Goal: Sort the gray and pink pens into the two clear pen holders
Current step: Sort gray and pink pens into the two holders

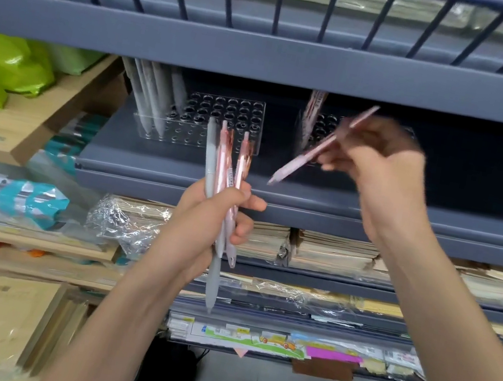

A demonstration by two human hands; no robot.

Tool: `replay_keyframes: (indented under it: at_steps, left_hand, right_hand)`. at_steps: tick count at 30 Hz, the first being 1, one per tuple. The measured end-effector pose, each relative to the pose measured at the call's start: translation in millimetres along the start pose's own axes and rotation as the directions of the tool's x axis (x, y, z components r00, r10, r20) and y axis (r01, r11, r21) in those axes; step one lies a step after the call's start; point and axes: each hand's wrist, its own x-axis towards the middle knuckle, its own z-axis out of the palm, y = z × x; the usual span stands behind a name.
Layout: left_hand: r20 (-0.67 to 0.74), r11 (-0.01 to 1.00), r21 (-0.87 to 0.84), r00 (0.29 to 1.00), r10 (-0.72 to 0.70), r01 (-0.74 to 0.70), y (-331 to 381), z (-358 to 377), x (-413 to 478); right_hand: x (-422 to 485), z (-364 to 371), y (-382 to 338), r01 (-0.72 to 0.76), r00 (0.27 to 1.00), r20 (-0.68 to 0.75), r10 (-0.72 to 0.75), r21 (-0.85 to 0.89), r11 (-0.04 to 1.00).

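Plainly, our left hand is clamped round a pen bundle, gray and pink, at seven o'clock; our right hand pinches one pink pen at two o'clock, before the right holder.

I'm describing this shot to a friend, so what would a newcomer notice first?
The right hand pinches a pink pen in front of the right clear holder. The left hand grips a bundle of gray and pink pens below the left holder, where gray pens stand.

Green bags on a wooden shelf, plastic-wrapped notebook stacks beneath a gray shelf.
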Motion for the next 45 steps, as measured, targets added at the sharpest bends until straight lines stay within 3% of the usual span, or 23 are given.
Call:
replay_keyframes:
  at_steps: [3, 6, 10, 15, 27, 35, 37, 40, 42, 44, 45]
  left_hand:
    - [-0.017, 1.000, -0.007, 1.000, 0.022, -0.022, -3.3, 3.4, 0.1]
    - [-0.010, 0.999, 0.005, 0.999, 0.039, -0.039, -7.0, 6.4, -0.8]
    - [-0.018, 0.998, 0.018, 0.998, 0.057, -0.057, -9.6, 7.4, -3.6]
    - [-0.056, 0.998, -0.003, 0.997, 0.059, -0.059, -8.3, 5.5, -6.4]
    - [-0.031, 0.998, -0.023, 0.998, 0.051, -0.052, -6.3, -13.7, -14.5]
    - [0.004, 0.998, -0.012, 0.999, 0.054, -0.054, 0.5, -30.1, -20.9]
    - [0.023, 0.998, -0.003, 0.998, 0.063, -0.063, 1.5, -34.4, -21.8]
    - [0.053, 0.997, 0.020, 0.996, 0.071, -0.072, 2.6, -39.9, -23.0]
    - [0.082, 0.997, 0.029, 0.994, 0.067, -0.070, 3.6, -42.0, -24.4]
    - [0.112, 0.997, 0.032, 0.992, 0.061, -0.065, 5.3, -43.7, -25.6]
    - [0.131, 0.997, 0.038, 0.990, 0.057, -0.062, 5.9, -44.3, -26.0]
  right_hand:
    - [13.6, -15.6, -6.9, 0.161, 0.970, -0.182, -0.162, -0.019, 0.987]
    - [20.8, -20.5, -4.2, 0.238, 0.944, -0.205, -0.257, -0.110, 0.965]
    - [28.7, -14.6, 2.5, 0.259, 0.936, -0.137, -0.324, -0.353, 0.899]
    - [40.6, 3.7, 2.8, 0.327, 0.924, 0.077, -0.374, -0.668, 0.668]
    - [48.8, 21.9, 1.6, 0.305, 0.914, 0.165, -0.371, -0.882, 0.359]
    - [45.5, 27.5, 0.0, 0.206, 0.951, 0.073, -0.302, -0.876, 0.436]
    - [34.7, 28.4, -2.8, 0.182, 0.942, 0.003, -0.335, -0.845, 0.503]
    - [13.7, 33.7, -5.9, 0.262, 0.905, -0.065, -0.420, -0.693, 0.672]
    - [2.0, 42.2, -5.4, 0.226, 0.950, -0.044, -0.309, -0.585, 0.779]
    - [-6.1, 49.0, -0.8, 0.134, 0.989, 0.125, -0.075, -0.574, 0.808]
    - [-9.8, 51.1, 1.5, 0.093, 0.972, 0.230, 0.049, -0.569, 0.817]
